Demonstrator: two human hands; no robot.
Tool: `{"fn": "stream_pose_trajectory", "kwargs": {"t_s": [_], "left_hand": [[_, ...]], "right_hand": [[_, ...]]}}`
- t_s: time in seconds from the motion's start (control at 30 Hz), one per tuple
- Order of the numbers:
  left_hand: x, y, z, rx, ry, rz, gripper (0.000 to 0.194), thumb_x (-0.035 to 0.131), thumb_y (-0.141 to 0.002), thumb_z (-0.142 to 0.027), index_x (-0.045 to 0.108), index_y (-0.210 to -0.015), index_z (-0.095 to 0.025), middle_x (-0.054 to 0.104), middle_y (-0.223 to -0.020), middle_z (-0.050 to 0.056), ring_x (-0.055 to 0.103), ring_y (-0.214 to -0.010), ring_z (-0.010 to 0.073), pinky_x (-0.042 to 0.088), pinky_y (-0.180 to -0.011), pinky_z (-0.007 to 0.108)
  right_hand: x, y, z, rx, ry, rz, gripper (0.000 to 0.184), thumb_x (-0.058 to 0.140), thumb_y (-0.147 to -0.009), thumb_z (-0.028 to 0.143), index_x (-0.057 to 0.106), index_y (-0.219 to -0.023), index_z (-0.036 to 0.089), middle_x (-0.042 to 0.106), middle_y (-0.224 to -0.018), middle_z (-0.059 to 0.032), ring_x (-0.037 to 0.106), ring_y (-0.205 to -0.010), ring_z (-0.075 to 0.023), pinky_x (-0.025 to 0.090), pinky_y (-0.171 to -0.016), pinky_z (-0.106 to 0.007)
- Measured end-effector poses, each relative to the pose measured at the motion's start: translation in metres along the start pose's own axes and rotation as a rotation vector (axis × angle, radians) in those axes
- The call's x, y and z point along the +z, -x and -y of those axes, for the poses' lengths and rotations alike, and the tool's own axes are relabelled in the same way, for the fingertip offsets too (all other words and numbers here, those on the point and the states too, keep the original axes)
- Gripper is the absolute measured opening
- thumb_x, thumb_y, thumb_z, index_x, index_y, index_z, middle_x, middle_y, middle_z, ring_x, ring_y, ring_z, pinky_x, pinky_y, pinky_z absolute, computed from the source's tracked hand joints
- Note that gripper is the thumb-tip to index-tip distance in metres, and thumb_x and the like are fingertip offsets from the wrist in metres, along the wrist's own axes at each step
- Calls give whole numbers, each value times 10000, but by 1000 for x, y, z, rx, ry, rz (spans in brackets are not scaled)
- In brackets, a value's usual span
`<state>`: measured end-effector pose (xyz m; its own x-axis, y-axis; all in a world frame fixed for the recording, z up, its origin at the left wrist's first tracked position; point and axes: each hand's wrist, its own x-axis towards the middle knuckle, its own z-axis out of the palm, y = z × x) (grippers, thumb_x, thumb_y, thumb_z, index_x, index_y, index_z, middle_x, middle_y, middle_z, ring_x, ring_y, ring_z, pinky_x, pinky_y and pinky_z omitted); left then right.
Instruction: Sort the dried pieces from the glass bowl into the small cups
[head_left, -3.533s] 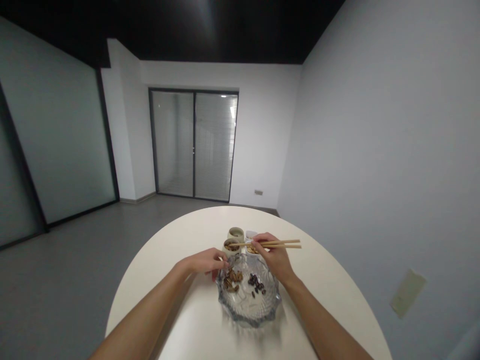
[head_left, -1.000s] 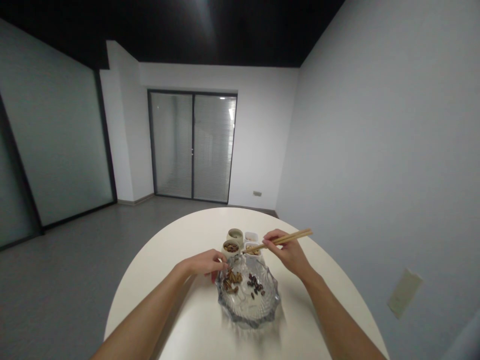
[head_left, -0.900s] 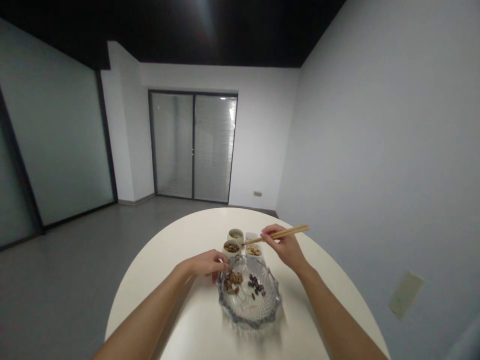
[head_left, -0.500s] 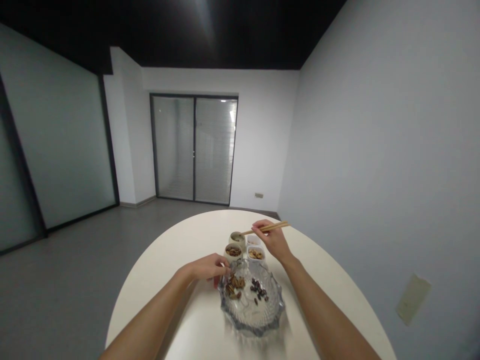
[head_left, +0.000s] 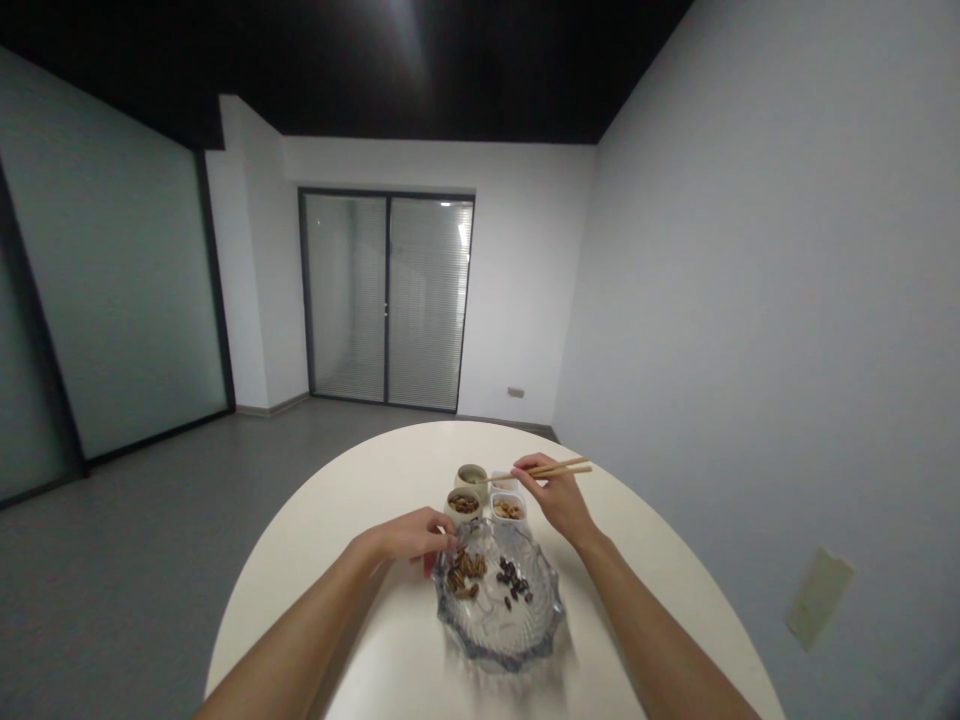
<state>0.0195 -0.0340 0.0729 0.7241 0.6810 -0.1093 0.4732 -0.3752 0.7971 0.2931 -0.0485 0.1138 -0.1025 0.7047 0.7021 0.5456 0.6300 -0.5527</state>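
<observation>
Chopsticks (head_left: 574, 466) are gripped in my right hand (head_left: 556, 500), their thin ends pointing left by the rim of the rear greenish cup (head_left: 472, 474). Whether they hold anything is too small to tell. At the left rim of a clear scalloped glass bowl (head_left: 510, 660), my left hand (head_left: 411, 534) has its fingers curled over the edge. Inside the bowl lie long brown nuts (head_left: 469, 568) on the left and small dark pieces (head_left: 514, 580) on the right. Part of a red object (head_left: 428, 564) shows under my left hand.
Behind the bowl stand a cup of brown nuts (head_left: 463, 503) and a white dish of pale tan nuts (head_left: 508, 508). A second white dish (head_left: 501, 482) sits behind, partly covered by my right hand. All rest on a round white table (head_left: 352, 490) near a wall.
My right hand has moved slightly down and right with the chopsticks, and their tips have dropped from above the rear cup to beside its rim. My left hand stays at the bowl.
</observation>
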Motion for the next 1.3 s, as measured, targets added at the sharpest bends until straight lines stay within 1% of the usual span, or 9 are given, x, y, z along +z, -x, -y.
{"fn": "stream_pose_trajectory", "kwargs": {"t_s": [0.17, 0.4, 0.53, 0.67, 0.83, 0.9, 1.0, 1.13, 1.3], "left_hand": [[1, -2, 6, 15, -3, -6, 312, 537, -800, -458, 612, -863, -162, 571, -577, -22, 526, -475, 131, 324, -430, 219], [2, -3, 7, 3, -16, -5, 358, 531, -806, -500, 617, -877, -160, 572, -577, -15, 548, -508, 144, 331, -442, 221], [2, -1, 2, -21, -37, 2, 369, 525, -804, -505, 627, -883, -160, 569, -577, -16, 540, -510, 136, 331, -449, 216], [1, 0, 1, -28, -34, 3, 384, 534, -804, -523, 630, -881, -159, 566, -575, -17, 561, -526, 143, 335, -453, 214], [1, 0, 3, -7, -23, 7, 393, 535, -809, -539, 630, -864, -161, 582, -596, -10, 559, -520, 142, 342, -451, 218], [1, 0, 2, -9, -24, 9, 398, 536, -809, -540, 630, -871, -158, 585, -603, -9, 557, -517, 137, 344, -451, 214], [2, 1, 0, -18, -32, 1, 390, 538, -799, -529, 628, -870, -156, 574, -590, -15, 549, -512, 132, 338, -448, 211], [2, 1, -2, -26, -37, -12, 364, 536, -789, -510, 622, -847, -161, 555, -555, -25, 536, -495, 133, 333, -439, 212], [1, 1, 0, -20, -30, -8, 361, 544, -797, -510, 622, -846, -161, 558, -570, -24, 546, -501, 133, 333, -439, 212]], "right_hand": [[-19, 19, 16, 57, -57, -6, 186, 646, -880, 386, 687, -852, 206, 701, -799, -39, 643, -760, -207, 509, -710, -322], [-40, 42, 33, 180, -126, 261, 219, 661, -869, 406, 706, -855, 192, 704, -776, -35, 638, -732, -193, 482, -651, -285], [-47, 44, 35, 196, -128, 313, 235, 668, -864, 418, 705, -856, 187, 697, -759, -32, 635, -718, -184, 480, -644, -276], [-53, 45, 38, 253, -195, 341, 304, 681, -834, 487, 674, -813, 184, 673, -703, -31, 639, -678, -186, 507, -622, -282], [-48, 48, 40, 298, -243, 444, 347, 705, -804, 526, 675, -798, 180, 652, -668, -26, 632, -653, -187, 518, -595, -284], [-44, 48, 37, 294, -219, 431, 337, 703, -812, 515, 690, -810, 179, 664, -678, -31, 635, -657, -189, 516, -592, -281], [-41, 47, 30, 269, -180, 356, 313, 697, -830, 489, 707, -826, 177, 689, -708, -44, 643, -671, -193, 519, -610, -285], [-46, 45, 27, 272, -191, 292, 325, 698, -828, 497, 697, -815, 172, 695, -710, -50, 659, -668, -194, 534, -622, -291], [-53, 47, 35, 318, -242, 360, 358, 715, -798, 529, 674, -795, 174, 682, -673, -36, 671, -649, -196, 544, -608, -295]]}}
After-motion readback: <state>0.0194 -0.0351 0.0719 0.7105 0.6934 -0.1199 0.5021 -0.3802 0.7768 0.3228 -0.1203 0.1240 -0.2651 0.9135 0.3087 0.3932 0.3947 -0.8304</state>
